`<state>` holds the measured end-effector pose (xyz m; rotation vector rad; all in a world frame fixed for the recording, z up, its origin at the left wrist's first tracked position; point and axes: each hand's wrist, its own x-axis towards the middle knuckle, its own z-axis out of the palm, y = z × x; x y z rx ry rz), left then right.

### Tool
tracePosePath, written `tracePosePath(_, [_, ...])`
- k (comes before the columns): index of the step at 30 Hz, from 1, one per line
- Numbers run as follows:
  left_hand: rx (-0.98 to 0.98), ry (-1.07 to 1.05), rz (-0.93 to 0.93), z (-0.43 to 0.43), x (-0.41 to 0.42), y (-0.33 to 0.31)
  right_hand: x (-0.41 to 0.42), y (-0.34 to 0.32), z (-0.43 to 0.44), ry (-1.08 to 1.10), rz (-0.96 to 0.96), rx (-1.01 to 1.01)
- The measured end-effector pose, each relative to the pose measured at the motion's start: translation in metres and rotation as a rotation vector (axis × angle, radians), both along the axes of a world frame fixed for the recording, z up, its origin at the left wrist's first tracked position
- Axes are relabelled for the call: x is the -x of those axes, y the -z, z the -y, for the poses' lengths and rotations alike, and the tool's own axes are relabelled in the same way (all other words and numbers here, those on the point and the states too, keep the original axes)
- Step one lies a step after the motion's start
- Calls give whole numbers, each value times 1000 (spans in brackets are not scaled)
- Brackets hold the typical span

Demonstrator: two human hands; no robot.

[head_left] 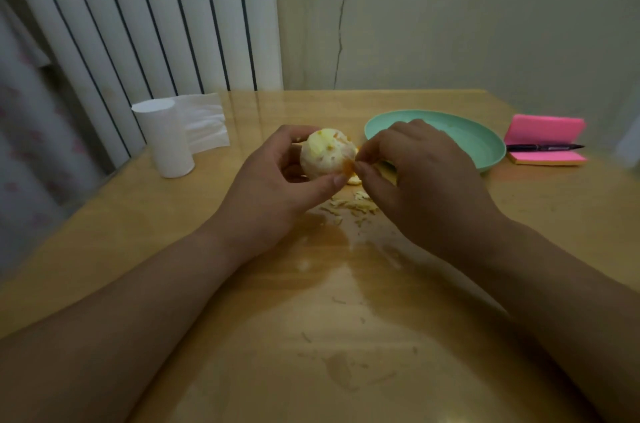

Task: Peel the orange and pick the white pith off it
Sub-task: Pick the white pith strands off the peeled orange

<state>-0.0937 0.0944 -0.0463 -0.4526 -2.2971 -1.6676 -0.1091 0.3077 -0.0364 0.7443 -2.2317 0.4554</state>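
The orange (325, 155) is mostly peeled, pale and covered in white pith with a few orange flecks. My left hand (273, 190) grips it from the left and below, thumb under its front. My right hand (419, 180) comes in from the right and pinches a small orange scrap of peel (348, 165) at the fruit's lower right side. Both hands hover above the wooden table (311, 301). Torn bits of pith and peel (353, 206) lie on the table just beneath the hands.
A mint green plate (485, 145) sits behind my right hand. Pink sticky notes (545, 129) with a black pen (543, 147) lie at the far right. A white paper roll (166, 138) and tissue (204, 121) stand at the back left. Juice smears mark the table.
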Motion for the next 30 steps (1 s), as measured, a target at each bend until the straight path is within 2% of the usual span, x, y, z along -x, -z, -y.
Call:
tracePosePath(5, [142, -36, -95, -2, 0, 2, -1, -5, 4, 60, -40, -106])
tracePosePath(13, [123, 3, -124, -3, -1, 3, -5, -1, 7, 0, 67, 162])
tracePosePath(18, [76, 57, -97, -1, -1, 1, -7, 0, 7, -58, 209, 322])
tracePosePath(30, [-91, 177, 63, 4, 1, -1, -9, -5, 3, -234, 519, 578])
